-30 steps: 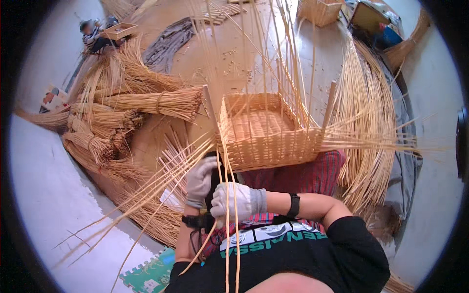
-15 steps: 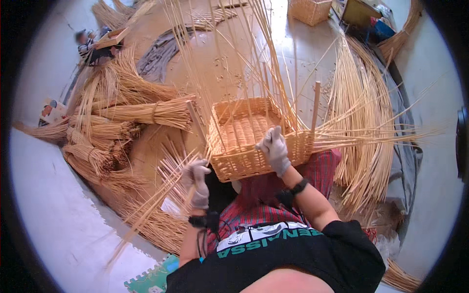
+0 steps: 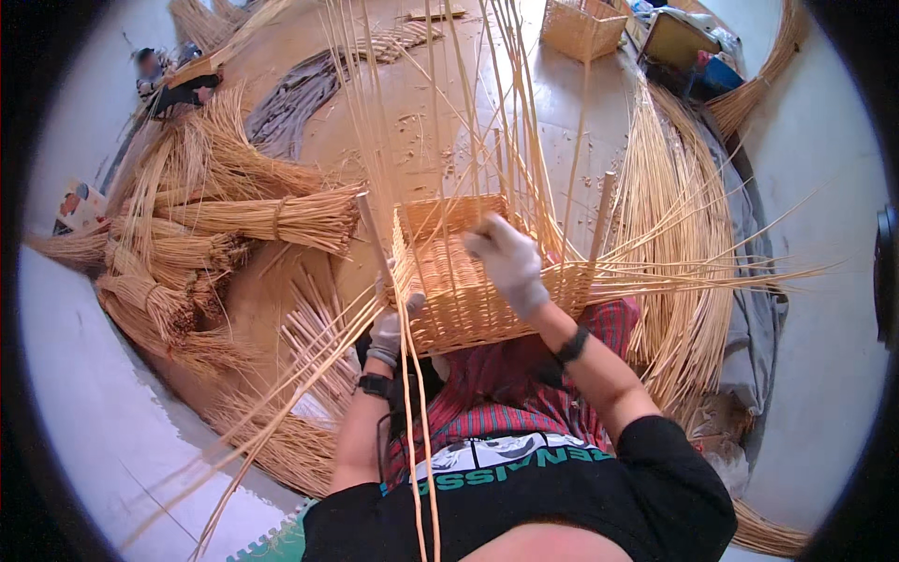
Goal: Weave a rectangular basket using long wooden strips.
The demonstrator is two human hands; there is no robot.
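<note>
A rectangular wicker basket (image 3: 468, 317) rests tilted across my lap, with tall pale stakes standing up from its walls. Wooden posts stand at its left corner (image 3: 373, 239) and right corner (image 3: 604, 215). My left hand (image 3: 386, 335), in a pale glove, is closed on the basket's front left corner, partly hidden behind wicker rods. Two long rods (image 3: 419, 412) run from that corner down over my shirt; others (image 3: 309, 365) splay out to the lower left. My gloved right hand (image 3: 513, 267) is a loose fist above the front wall; whatever its fingers hold is hidden.
Bundles of wicker (image 3: 272, 217) lie piled at the left. A long spread of loose rods (image 3: 660, 234) covers the right side, where the basket's rod ends (image 3: 712, 276) stick out. Another basket (image 3: 581, 33) stands at the back; a person (image 3: 178, 84) sits far left.
My left hand has moved up to the basket's corner, and two rods now hang down over my shirt. My right hand has risen slightly and shifted left over the basket.
</note>
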